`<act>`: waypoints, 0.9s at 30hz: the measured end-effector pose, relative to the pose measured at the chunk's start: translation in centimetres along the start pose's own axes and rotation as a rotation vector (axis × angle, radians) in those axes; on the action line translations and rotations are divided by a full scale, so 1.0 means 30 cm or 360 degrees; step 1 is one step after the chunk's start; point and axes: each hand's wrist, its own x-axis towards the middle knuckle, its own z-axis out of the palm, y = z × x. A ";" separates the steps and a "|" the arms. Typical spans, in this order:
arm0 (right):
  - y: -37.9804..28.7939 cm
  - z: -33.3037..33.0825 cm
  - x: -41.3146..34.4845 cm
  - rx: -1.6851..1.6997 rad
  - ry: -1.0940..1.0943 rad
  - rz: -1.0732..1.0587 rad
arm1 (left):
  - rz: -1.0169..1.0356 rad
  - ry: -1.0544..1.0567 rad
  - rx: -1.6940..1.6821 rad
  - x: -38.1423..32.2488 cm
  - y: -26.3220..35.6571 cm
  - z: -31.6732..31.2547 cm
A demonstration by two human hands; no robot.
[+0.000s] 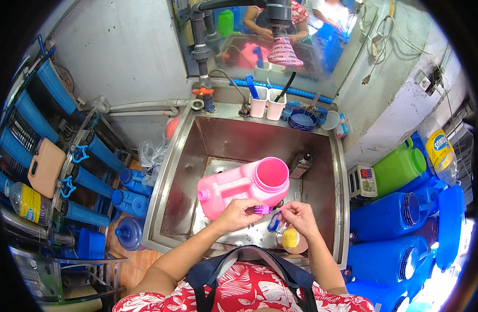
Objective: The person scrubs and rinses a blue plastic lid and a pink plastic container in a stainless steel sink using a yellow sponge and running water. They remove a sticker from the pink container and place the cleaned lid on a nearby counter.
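A pink plastic jug [231,187] with a wide round mouth and a small side spout lies tilted in a stainless steel sink [341,218]. In front of it, my left hand [241,214] holds a pink cap wrapped in a purple printed band [263,210]. My right hand [299,218] pinches a crumpled strip of blue printed plastic [274,223]. Just below that hand is a round container [300,245] with a yellow sponge [289,237] on it. A dark bottle [301,165] stands in the sink's right rear part.
Along the sink's back ledge are two white cups [259,103] with brushes, a blue strainer-like bowl [302,119] and an orange-handled valve [203,91]. A pink-wrapped spout [284,52] hangs above. Blue jugs [383,218] line the right side; blue filter housings [94,183] fill the left.
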 end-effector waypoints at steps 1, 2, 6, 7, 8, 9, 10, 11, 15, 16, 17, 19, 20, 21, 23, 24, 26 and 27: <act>-0.016 0.025 0.003 0.0162 -0.0056 0.0078 | -0.0028 -0.0006 0.0019 0.004 -0.012 0.009; -0.048 0.049 0.005 0.0272 -0.0081 0.0134 | 0.0048 0.0023 0.0108 0.009 -0.013 0.019; -0.058 0.065 0.025 0.0683 -0.0159 0.0263 | 0.0167 0.0163 0.0115 0.026 -0.018 0.053; -0.049 0.058 0.031 0.0670 -0.0152 0.0248 | 0.0150 0.0208 0.0029 0.030 -0.022 0.060; -0.038 0.049 0.035 0.0657 -0.0146 0.0234 | 0.0083 0.0168 0.0037 0.031 -0.019 0.065; -0.026 0.045 0.036 0.0650 -0.0144 0.0228 | 0.0007 0.0130 0.0044 0.026 -0.002 0.071; -0.021 0.044 0.037 0.0516 -0.0139 0.0148 | -0.0070 0.0093 0.0050 0.026 0.008 0.076; -0.022 0.038 0.043 0.0327 -0.0100 0.0127 | -0.0034 0.0081 -0.0032 0.036 0.006 0.083; -0.013 0.040 0.051 -0.0453 0.0185 -0.0059 | -0.0116 -0.0047 -0.0934 0.047 -0.058 0.079; 0.001 0.026 0.056 -0.0718 0.0261 -0.0125 | -0.0185 -0.0053 -0.1250 0.042 -0.045 0.068; 0.019 0.013 0.065 -0.0983 0.0332 -0.0194 | -0.0250 -0.0054 -0.1567 0.037 -0.026 0.054; 0.100 -0.014 0.069 -0.1286 0.0335 -0.0196 | -0.0351 0.0064 -0.1701 0.028 0.016 0.016; 0.140 -0.028 0.064 -0.1355 0.0217 -0.0179 | -0.0376 0.0117 -0.1730 0.012 0.018 -0.010; 0.163 -0.034 0.060 -0.1419 0.0101 -0.0163 | -0.0403 0.0167 -0.1756 -0.010 0.019 -0.032; 0.171 -0.011 0.052 -0.1764 -0.0237 -0.0028 | -0.0448 0.0383 -0.1429 -0.079 0.018 -0.085; 0.186 -0.001 0.041 -0.1838 -0.0382 -0.0003 | -0.0455 0.0455 -0.1333 -0.111 0.033 -0.111; 0.212 0.027 0.028 -0.1872 -0.0650 -0.0080 | -0.0477 0.0660 -0.1177 -0.199 0.014 -0.174; 0.236 0.038 0.030 -0.1929 -0.0730 -0.0103 | -0.0483 0.0781 -0.1121 -0.233 0.002 -0.201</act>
